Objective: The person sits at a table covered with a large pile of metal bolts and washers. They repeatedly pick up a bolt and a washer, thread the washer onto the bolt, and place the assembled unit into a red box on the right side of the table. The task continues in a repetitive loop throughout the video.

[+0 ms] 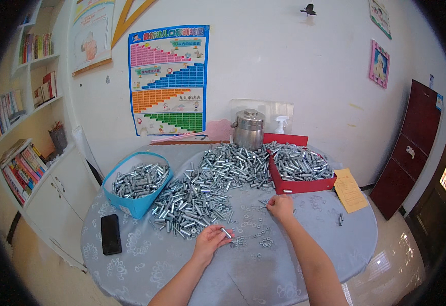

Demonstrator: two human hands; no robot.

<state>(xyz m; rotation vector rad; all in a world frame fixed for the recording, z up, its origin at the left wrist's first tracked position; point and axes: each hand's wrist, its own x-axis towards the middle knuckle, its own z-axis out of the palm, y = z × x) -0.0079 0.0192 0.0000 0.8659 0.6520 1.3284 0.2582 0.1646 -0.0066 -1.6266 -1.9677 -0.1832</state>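
Note:
My left hand is closed, with a short silver bolt pinched between thumb and fingers above the tablecloth. Farther right, near the red box's front corner, my right hand is closed in a pinch. A thin silver bolt pokes out from its fingertips, partly hidden by them. Loose washers and nuts lie scattered between and below the hands. A large heap of silver bolts spreads across the table, just beyond my left hand.
A blue bin of bolts stands left, above a black phone. The red box at right is full of bolts, with a yellow paper beside it. Behind the heap stand a metal canister and a spray bottle.

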